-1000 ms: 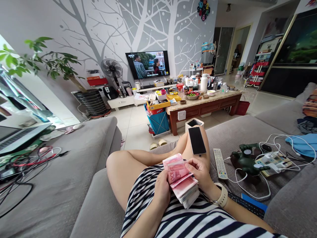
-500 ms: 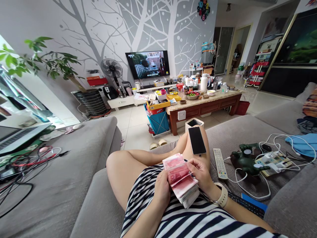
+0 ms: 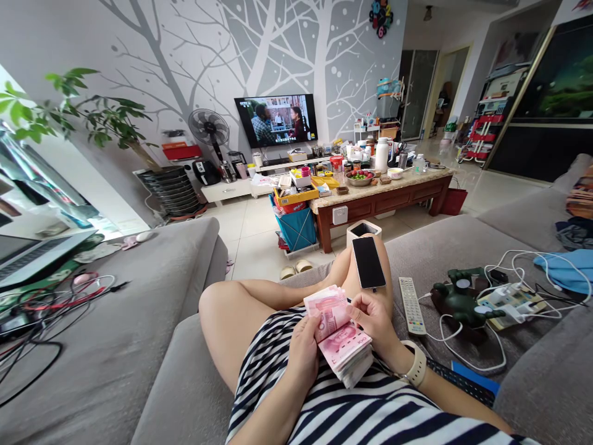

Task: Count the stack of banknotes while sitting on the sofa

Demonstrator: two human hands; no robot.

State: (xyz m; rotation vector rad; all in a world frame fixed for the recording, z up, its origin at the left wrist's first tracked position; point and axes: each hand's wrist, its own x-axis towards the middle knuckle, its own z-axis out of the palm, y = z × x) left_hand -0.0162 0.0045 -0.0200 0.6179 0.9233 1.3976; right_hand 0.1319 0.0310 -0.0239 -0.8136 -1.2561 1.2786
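A thick stack of pink banknotes (image 3: pixel 345 349) rests over my lap, its upper notes folded back away from me. My left hand (image 3: pixel 304 345) is closed around the stack's left side, thumb on the notes near the fold. At the right edge of the folded-back notes, my right hand (image 3: pixel 372 319) is closed in a pinch, with finger and thumb at the paper. The face of a flat note shows below the fold. Beyond the money, a smartphone (image 3: pixel 369 263) lies on my right leg, screen dark.
A remote control (image 3: pixel 412 306) lies on the grey sofa to my right, beside a dark green figure (image 3: pixel 466 296) and a power strip (image 3: pixel 512 305) with white cables. Tangled cables (image 3: pixel 55 309) and a laptop (image 3: pixel 39 253) are on the left. Ahead stands a loaded coffee table (image 3: pixel 384 198).
The note that stood partly lifted between my hands now lies back with the folded notes, uncovering the printed face of the note beneath. Both hands stay in nearly the same place.
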